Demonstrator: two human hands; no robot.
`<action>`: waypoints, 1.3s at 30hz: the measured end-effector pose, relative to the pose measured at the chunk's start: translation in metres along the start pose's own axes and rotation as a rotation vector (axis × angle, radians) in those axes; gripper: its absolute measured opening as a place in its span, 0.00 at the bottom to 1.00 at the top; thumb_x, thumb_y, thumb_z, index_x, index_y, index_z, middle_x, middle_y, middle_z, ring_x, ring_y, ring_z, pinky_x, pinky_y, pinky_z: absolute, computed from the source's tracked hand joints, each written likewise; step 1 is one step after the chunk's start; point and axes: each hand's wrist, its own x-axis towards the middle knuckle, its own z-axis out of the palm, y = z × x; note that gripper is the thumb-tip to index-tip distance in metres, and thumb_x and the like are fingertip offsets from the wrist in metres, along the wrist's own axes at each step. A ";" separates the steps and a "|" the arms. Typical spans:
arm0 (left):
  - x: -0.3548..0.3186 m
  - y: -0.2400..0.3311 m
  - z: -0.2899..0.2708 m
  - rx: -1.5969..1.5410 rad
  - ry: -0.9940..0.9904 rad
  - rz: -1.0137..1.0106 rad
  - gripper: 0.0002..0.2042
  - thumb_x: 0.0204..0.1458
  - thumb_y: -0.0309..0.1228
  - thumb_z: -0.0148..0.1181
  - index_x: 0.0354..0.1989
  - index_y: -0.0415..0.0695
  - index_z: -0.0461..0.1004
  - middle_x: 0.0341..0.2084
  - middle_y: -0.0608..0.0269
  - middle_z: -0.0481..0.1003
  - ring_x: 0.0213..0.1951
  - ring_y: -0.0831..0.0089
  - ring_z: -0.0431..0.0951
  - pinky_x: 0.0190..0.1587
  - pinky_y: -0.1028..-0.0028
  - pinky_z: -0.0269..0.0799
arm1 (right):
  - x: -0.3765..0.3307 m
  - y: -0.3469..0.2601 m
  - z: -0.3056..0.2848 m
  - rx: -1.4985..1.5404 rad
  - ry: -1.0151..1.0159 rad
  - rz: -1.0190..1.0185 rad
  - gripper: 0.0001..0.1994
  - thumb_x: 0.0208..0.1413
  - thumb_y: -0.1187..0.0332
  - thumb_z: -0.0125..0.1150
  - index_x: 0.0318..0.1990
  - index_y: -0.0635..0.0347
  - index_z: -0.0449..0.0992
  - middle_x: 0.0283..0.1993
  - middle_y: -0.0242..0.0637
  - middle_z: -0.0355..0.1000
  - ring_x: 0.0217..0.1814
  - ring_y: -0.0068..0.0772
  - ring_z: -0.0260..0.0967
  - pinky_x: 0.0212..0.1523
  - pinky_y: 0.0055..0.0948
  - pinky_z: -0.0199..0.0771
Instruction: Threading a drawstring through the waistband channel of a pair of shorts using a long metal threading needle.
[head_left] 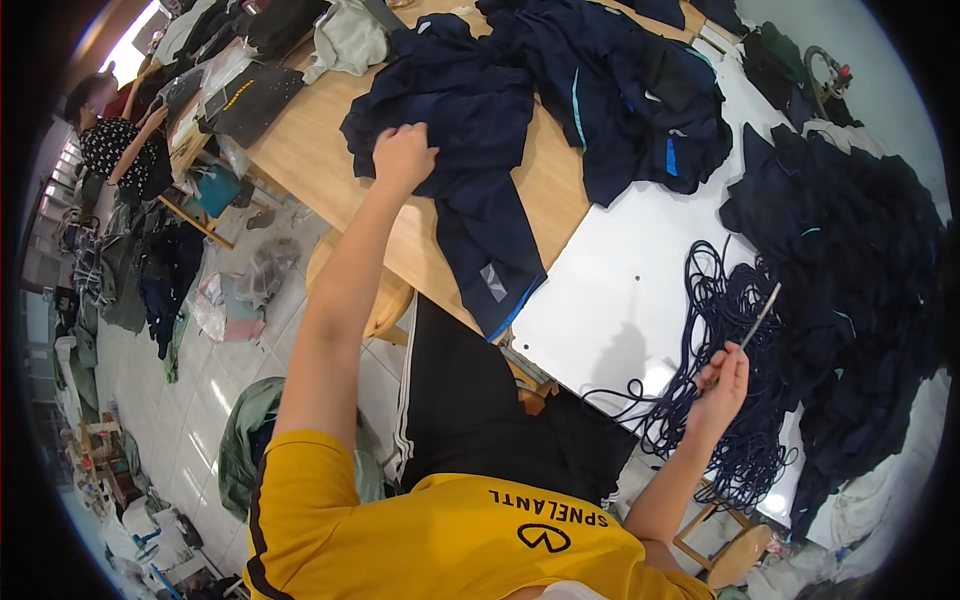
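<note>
Yellow short sleeves frame the view: left hand (402, 155) clenches dark navy fabric trousers (470, 150) spread on the pale wooden worktop (320, 150). Right hand (722, 385) pinches a thin metal rod (760, 316) over tangled navy drawstring cords (735, 300).

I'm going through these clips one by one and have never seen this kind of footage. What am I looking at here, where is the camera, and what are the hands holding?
There is no machine: a person in a yellow shirt works with bare hands. The single picture comes from a wide fisheye camera on their head, looking down, so straight edges bend near the rim. The left hand grips a dark navy garment spread on the wooden table. The right hand holds a thin pale rod over a tangle of dark blue cord lying on a white board. More navy garments are piled at the right. Another person works at the far left.
</note>
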 end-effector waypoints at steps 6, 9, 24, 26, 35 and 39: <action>-0.082 0.140 -0.072 -0.655 -0.231 0.485 0.10 0.45 0.32 0.54 0.35 0.44 0.77 0.29 0.55 0.77 0.34 0.56 0.78 0.36 0.61 0.74 | 0.002 0.015 -0.018 0.054 0.065 0.094 0.11 0.65 0.57 0.44 0.41 0.53 0.66 0.30 0.28 0.68 0.18 0.14 0.51 0.16 0.15 0.46; -0.152 0.180 -0.082 -0.961 -0.465 0.567 0.13 0.49 0.32 0.58 0.41 0.39 0.74 0.32 0.53 0.74 0.36 0.55 0.77 0.37 0.62 0.73 | -0.009 0.015 0.023 0.001 -0.085 0.116 0.14 0.65 0.56 0.44 0.45 0.56 0.57 0.51 0.46 0.68 0.41 0.30 0.71 0.36 0.23 0.74; -0.143 0.134 0.013 -0.845 -0.283 0.094 0.10 0.47 0.35 0.64 0.35 0.44 0.78 0.31 0.62 0.74 0.35 0.61 0.74 0.39 0.67 0.69 | -0.001 0.099 0.089 -0.616 -0.357 -0.073 0.15 0.51 0.72 0.61 0.36 0.60 0.57 0.29 0.34 0.59 0.30 0.31 0.60 0.37 0.26 0.64; -0.140 0.126 0.019 -0.999 -0.383 -0.019 0.10 0.50 0.35 0.61 0.33 0.41 0.78 0.27 0.61 0.76 0.28 0.66 0.76 0.34 0.71 0.70 | 0.003 0.105 0.085 -0.334 -0.353 0.032 0.13 0.53 0.74 0.60 0.32 0.56 0.57 0.27 0.28 0.54 0.28 0.20 0.51 0.31 0.21 0.56; -0.148 0.120 0.029 -1.295 -0.547 -0.248 0.10 0.57 0.34 0.55 0.36 0.37 0.73 0.27 0.68 0.74 0.31 0.83 0.71 0.36 0.81 0.65 | -0.007 0.070 0.054 -0.027 -0.318 0.420 0.14 0.64 0.55 0.48 0.40 0.57 0.58 0.50 0.49 0.70 0.48 0.36 0.70 0.46 0.35 0.71; -0.150 0.121 0.023 -1.481 -0.601 -0.321 0.09 0.60 0.32 0.53 0.36 0.38 0.72 0.28 0.74 0.71 0.33 0.86 0.68 0.39 0.83 0.62 | -0.035 0.066 0.040 -0.102 -0.298 0.472 0.19 0.64 0.50 0.45 0.42 0.59 0.58 0.49 0.49 0.70 0.44 0.37 0.72 0.44 0.37 0.74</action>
